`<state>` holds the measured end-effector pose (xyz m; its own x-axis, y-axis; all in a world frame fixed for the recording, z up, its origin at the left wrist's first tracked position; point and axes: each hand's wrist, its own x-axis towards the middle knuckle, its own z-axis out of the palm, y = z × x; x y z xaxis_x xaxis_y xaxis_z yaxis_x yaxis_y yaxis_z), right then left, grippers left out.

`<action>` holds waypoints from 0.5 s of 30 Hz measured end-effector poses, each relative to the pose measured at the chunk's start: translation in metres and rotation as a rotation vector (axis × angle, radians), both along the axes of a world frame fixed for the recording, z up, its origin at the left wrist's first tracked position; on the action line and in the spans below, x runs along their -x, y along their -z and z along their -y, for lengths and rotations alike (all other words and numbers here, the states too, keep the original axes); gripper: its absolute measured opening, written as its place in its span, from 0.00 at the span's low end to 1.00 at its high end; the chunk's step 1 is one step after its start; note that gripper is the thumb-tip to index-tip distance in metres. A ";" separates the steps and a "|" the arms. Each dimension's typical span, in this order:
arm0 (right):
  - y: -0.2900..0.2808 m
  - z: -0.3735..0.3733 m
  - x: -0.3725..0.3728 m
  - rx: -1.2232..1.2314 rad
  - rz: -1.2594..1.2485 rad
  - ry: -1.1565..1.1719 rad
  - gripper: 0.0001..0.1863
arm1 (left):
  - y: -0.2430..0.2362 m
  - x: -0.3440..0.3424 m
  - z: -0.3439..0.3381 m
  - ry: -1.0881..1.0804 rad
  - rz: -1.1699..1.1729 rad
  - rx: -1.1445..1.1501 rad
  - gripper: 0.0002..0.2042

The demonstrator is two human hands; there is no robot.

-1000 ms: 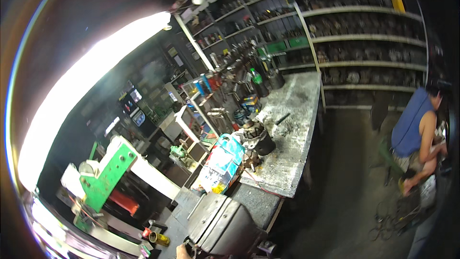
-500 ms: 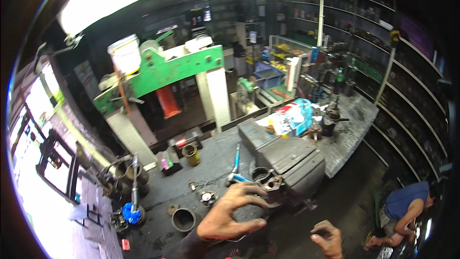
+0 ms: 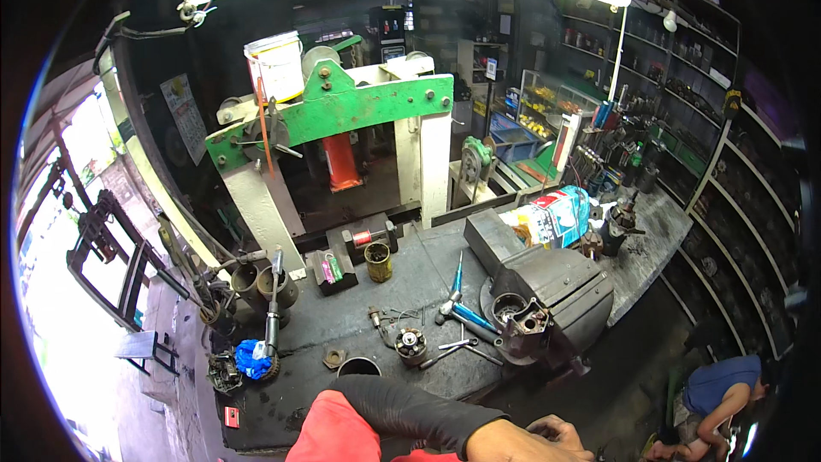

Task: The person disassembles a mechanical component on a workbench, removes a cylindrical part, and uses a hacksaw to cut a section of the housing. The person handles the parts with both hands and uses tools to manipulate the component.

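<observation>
- My left hand (image 3: 505,442), past its black sleeve (image 3: 410,409), overlaps my right hand (image 3: 562,433) at the lower edge; its fingers are hidden.
- My right fingers curl; I cannot tell whether either hand holds anything.
- Just beyond, a metal housing (image 3: 523,332) sits at the grey vise (image 3: 560,284).
- Left of it, blue-handled tools (image 3: 475,318) lie on the bench (image 3: 415,258).
- Farther back stands a green-and-white press (image 3: 363,109).

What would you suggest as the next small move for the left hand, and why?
I would probably bring the left hand up to the housing: it sits at the vise with its openings exposed, while the hand is low in view, away from it.
</observation>
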<state>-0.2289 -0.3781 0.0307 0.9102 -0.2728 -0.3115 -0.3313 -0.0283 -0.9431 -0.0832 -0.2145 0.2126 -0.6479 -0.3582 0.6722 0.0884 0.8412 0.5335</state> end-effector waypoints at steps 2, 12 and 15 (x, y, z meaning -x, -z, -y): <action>0.005 0.005 0.007 0.155 -0.058 -0.057 0.10 | -0.003 0.001 0.000 -0.002 0.015 0.067 0.19; 0.048 0.016 0.063 0.299 -0.098 0.052 0.14 | 0.010 -0.003 -0.024 -0.604 -0.358 0.209 0.10; 0.062 0.012 0.082 0.371 -0.136 0.059 0.16 | 0.020 0.010 -0.018 -0.579 -0.670 0.121 0.13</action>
